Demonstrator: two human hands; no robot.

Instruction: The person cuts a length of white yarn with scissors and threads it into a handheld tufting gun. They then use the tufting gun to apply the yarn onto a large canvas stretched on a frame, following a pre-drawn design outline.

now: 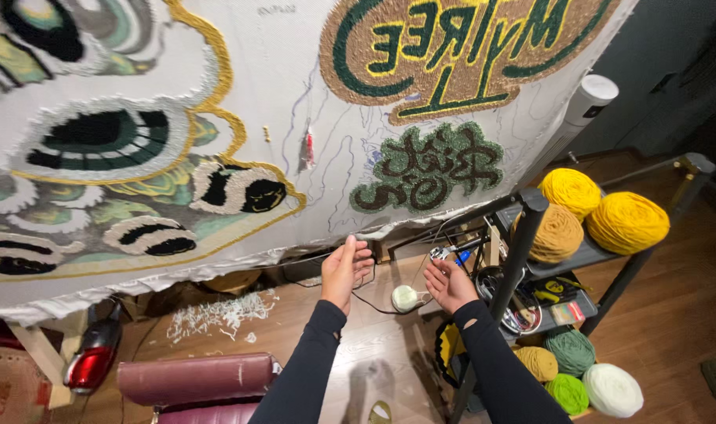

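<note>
Both hands reach out low in front of a tufted cloth [279, 102] stretched on a frame. The left hand [346, 271] has its grip closed on a thin dark cord [311, 257] that runs left along the cloth's lower edge and loops down toward the floor. The right hand [450, 284] is palm up, fingers curled loosely, its grip on the same cord. A pale yarn ball [405, 297] lies between the hands. Just right stands a rack [523, 235] with yellow yarn cones [601, 212].
</note>
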